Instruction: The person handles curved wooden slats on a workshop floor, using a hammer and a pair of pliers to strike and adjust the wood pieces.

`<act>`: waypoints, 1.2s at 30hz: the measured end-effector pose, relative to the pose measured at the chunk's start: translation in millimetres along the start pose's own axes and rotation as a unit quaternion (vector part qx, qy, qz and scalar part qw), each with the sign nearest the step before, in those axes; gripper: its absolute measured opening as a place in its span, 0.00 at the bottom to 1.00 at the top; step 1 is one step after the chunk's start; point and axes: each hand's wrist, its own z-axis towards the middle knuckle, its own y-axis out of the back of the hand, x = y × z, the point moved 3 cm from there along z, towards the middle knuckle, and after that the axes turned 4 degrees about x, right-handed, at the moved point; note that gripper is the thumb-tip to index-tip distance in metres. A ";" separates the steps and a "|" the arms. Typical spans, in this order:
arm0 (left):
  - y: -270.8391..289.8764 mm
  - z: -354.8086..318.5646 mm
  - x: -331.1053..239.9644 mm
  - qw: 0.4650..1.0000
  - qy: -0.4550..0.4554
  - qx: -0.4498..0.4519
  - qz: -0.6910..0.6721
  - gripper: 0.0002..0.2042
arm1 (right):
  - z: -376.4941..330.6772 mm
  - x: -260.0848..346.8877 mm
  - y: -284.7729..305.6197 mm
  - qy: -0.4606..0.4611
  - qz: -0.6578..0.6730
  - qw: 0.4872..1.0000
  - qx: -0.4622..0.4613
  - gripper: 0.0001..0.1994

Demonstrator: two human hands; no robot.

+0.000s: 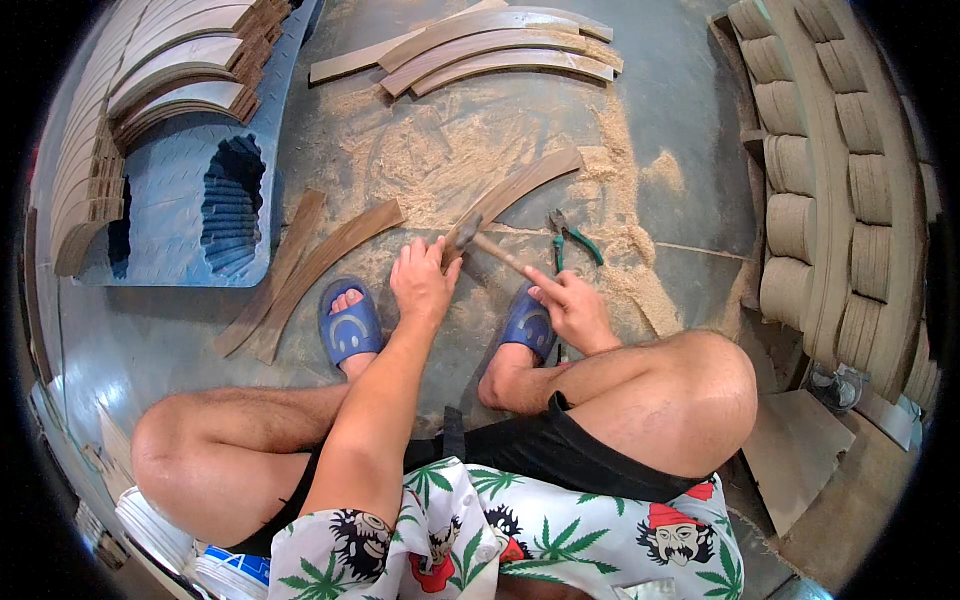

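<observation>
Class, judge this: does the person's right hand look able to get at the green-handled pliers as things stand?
Probably yes: the green-handled pliers lie close to the right hand, with nothing visibly on top. That hand grips the hammer, though, so it may need freeing first.

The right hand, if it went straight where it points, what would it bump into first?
Past the hammer it holds, the right hand would probably meet the curved wood held by the left hand, though its height above the wood is hard to tell.
</observation>
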 end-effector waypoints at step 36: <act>0.9 -1.8 2.3 1.000 -0.001 -0.019 -0.001 0.25 | 9.1 -2.1 4.1 0.077 -0.135 0.987 0.040 0.33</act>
